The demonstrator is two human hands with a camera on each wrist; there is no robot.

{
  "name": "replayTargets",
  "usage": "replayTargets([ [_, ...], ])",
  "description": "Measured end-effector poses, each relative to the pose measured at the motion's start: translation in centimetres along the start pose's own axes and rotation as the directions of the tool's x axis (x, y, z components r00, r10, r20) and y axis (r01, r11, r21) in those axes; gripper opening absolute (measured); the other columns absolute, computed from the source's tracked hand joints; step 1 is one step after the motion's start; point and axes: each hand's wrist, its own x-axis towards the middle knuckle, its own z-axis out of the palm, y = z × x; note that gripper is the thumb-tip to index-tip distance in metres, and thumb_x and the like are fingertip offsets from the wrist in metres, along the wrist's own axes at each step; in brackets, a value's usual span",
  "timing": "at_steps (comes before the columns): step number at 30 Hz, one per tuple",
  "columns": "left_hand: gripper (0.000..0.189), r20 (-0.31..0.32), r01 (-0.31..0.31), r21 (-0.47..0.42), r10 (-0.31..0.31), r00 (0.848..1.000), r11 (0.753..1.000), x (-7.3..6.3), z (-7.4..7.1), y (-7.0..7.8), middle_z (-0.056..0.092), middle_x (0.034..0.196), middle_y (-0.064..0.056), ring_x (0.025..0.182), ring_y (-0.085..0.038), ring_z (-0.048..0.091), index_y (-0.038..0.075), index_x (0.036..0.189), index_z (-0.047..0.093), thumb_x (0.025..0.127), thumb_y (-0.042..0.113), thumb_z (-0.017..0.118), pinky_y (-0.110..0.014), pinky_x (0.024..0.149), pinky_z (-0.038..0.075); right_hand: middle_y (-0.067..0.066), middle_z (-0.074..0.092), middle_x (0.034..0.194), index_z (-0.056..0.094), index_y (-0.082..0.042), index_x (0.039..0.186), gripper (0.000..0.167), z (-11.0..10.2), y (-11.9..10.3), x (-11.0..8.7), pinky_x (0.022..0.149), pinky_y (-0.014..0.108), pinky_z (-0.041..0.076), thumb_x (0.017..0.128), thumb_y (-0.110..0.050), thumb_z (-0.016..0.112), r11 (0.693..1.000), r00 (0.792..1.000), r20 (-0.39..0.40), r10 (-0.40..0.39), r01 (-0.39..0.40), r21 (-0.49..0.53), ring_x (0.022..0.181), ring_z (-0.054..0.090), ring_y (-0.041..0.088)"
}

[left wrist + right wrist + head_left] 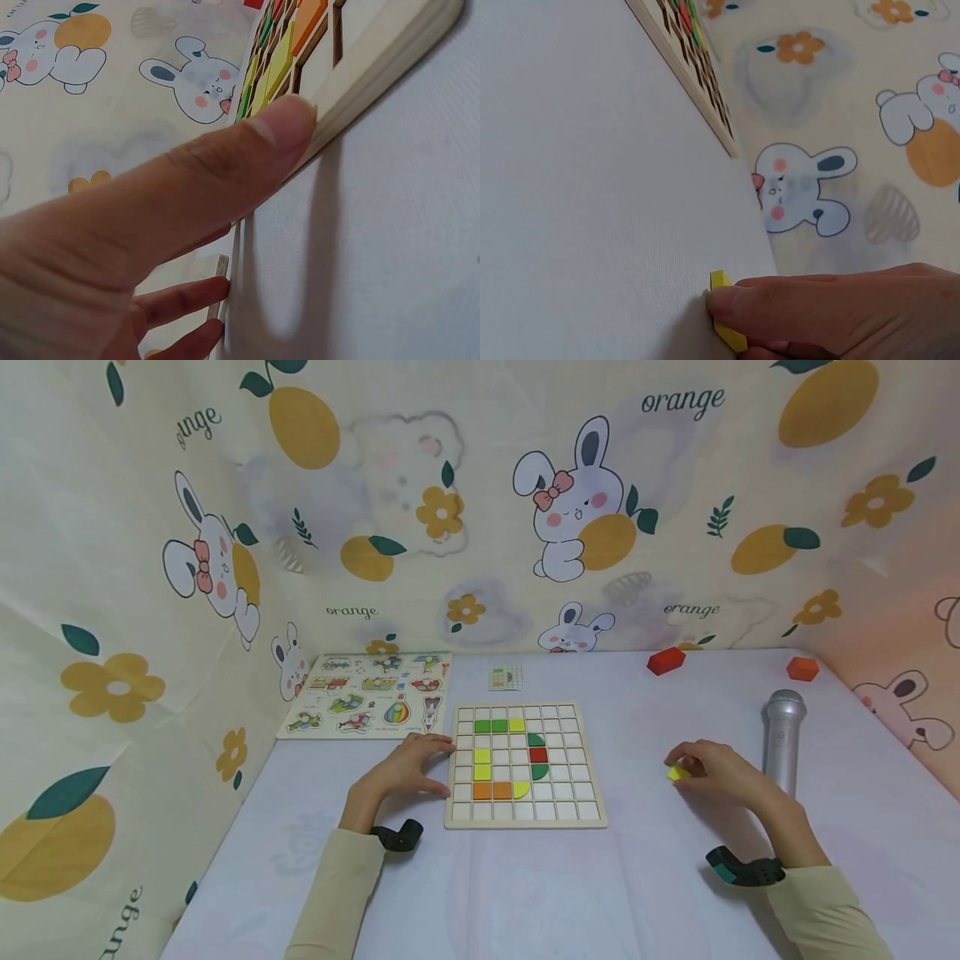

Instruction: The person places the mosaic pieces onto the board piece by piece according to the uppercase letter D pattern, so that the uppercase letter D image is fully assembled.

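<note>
A wooden grid board (555, 810) lies flat on the table, with green, yellow, orange and red tiles set in some of its squares. My left hand (408, 768) rests at the board's left edge, thumb and fingers spread. In the left wrist view its thumb (225, 161) lies against the board's wooden rim (367, 71). To the right of the board, my right hand (708, 768) pinches a small yellow tile (678, 772) between thumb and fingertips, close over the table. The right wrist view shows this yellow tile (727, 334) partly covered by the fingers.
A picture puzzle board (360, 693) lies at the back left. A small pattern card (506, 678) is behind the grid board. Two red blocks, one left (666, 661) and one right (802, 669), sit at the back right. A silver microphone (783, 743) lies beside my right hand.
</note>
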Motion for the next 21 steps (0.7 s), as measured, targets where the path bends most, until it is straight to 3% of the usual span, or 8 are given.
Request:
replayTargets([
  [8,0.072,-0.003,0.004,0.003,-0.004,1.0,1.0,0.0,0.1,-0.1,0.045,0.14,-0.004,0.13,-0.026,0.034,0.011,0.128,0.055,0.066,0.033,0.083,-0.041,0.11,0.028,0.003,0.061,0.092,0.068,-0.002,0.103,0.027,0.6,-1.7,1.9,0.076,0.037,0.053,0.077,-0.005,0.071,0.999,0.998,-0.052,-0.043,0.044,0.006,0.085,0.055,0.019],
  [21,0.071,-0.002,0.01,0.0,-0.01,1.0,1.0,0.0,0.0,-0.1,0.046,0.14,-0.003,0.13,-0.025,0.034,0.012,0.128,0.056,0.066,0.034,0.083,-0.041,0.11,0.028,0.007,0.059,0.105,0.066,-0.004,0.113,0.033,3.7,-8.3,8.5,0.079,0.039,0.052,0.081,-0.009,0.069,0.978,0.978,-0.133,-0.159,0.174,0.111,0.096,0.053,0.024],
])
